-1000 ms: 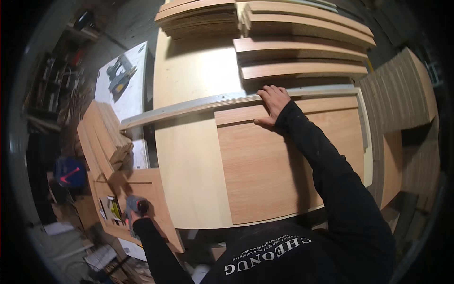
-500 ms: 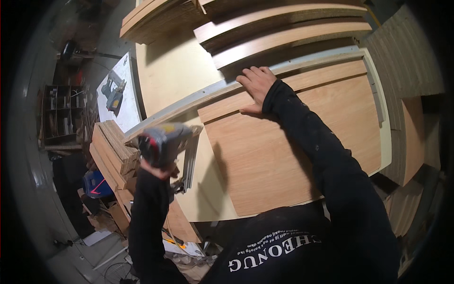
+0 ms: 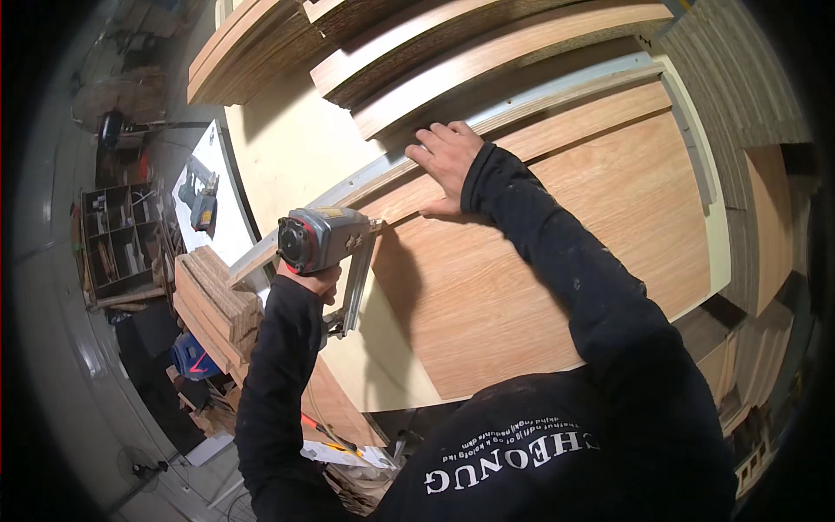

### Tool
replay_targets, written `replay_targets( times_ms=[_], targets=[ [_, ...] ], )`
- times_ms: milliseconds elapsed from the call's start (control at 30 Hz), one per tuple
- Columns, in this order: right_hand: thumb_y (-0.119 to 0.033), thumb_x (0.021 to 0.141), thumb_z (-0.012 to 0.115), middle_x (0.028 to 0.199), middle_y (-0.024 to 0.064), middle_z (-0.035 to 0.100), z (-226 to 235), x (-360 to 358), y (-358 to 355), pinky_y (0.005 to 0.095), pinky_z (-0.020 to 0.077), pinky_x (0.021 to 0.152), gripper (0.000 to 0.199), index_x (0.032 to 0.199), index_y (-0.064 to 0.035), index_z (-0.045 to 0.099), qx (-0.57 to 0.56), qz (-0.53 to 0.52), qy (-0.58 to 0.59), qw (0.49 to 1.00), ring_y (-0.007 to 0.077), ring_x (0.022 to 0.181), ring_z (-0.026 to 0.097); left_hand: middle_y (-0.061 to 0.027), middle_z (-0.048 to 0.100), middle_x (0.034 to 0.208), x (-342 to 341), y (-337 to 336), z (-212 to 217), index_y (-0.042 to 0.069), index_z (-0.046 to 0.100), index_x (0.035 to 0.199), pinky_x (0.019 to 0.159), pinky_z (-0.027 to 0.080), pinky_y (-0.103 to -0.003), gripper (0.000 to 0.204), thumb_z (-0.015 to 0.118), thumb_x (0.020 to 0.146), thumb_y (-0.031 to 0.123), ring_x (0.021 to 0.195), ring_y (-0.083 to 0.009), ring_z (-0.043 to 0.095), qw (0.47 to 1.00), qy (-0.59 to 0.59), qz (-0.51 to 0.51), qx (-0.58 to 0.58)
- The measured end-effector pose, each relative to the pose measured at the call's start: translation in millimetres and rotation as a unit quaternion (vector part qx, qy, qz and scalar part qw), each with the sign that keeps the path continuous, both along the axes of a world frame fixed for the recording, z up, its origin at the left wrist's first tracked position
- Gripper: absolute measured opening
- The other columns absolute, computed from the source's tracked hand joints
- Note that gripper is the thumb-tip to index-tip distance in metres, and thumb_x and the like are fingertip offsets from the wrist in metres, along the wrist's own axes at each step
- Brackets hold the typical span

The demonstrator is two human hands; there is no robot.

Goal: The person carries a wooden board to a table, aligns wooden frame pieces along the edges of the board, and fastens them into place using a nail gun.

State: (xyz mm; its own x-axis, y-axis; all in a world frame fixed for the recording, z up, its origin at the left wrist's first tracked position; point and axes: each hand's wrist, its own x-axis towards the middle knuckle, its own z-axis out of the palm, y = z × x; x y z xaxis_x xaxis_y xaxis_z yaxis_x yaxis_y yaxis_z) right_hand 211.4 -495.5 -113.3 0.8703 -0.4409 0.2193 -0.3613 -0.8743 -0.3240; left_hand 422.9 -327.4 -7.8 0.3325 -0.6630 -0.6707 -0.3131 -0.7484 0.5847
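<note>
My left hand (image 3: 306,280) grips a grey pneumatic nail gun (image 3: 329,252), its nose at the left end of a narrow wooden strip (image 3: 557,122). That strip lies along the far edge of a large wood-grain panel (image 3: 539,252) on the pale worktable (image 3: 296,148). My right hand (image 3: 448,157) lies flat, fingers spread, on the strip and panel. A long grey metal straightedge (image 3: 522,103) runs just behind the strip.
Stacked wooden boards (image 3: 452,43) lie across the far side of the table. More board stacks (image 3: 209,296) stand left of the table, with a compartment box (image 3: 122,239) and another power tool (image 3: 202,198) on a white surface. Ribbed panels (image 3: 739,78) lean at right.
My left hand has lifted the nail gun from low at the left up to the panel's left corner. My right hand has stayed pressed on the strip.
</note>
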Motion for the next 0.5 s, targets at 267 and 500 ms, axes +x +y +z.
replay_targets(
  times_ms=[267,500],
  targets=[
    [-0.052,0.057,0.066,0.108,0.0146,0.047,5,-3,-1,0.0383,0.0337,0.086,0.072,0.108,-0.0054,0.046,0.011,-0.003,0.015,1.000,0.0276,0.102,0.044,-0.0053,0.052,0.051,-10,-15,-3,0.006,0.051,0.101,0.030,0.043,-0.029,0.034,0.047,0.069,-0.005,0.035,-0.0158,0.052,0.988,-0.094,-0.090,0.083],
    [-0.053,0.055,0.066,0.106,0.0149,0.048,8,1,3,0.0384,0.0341,0.084,0.073,0.106,-0.0045,0.047,0.016,0.013,-0.002,1.000,0.0282,0.099,0.045,-0.0065,0.053,0.114,-8,47,-27,0.018,0.051,0.112,0.084,0.042,-0.048,0.039,0.036,0.082,0.036,0.103,-0.0284,0.049,0.970,-0.125,-0.173,-0.115]
  ],
)
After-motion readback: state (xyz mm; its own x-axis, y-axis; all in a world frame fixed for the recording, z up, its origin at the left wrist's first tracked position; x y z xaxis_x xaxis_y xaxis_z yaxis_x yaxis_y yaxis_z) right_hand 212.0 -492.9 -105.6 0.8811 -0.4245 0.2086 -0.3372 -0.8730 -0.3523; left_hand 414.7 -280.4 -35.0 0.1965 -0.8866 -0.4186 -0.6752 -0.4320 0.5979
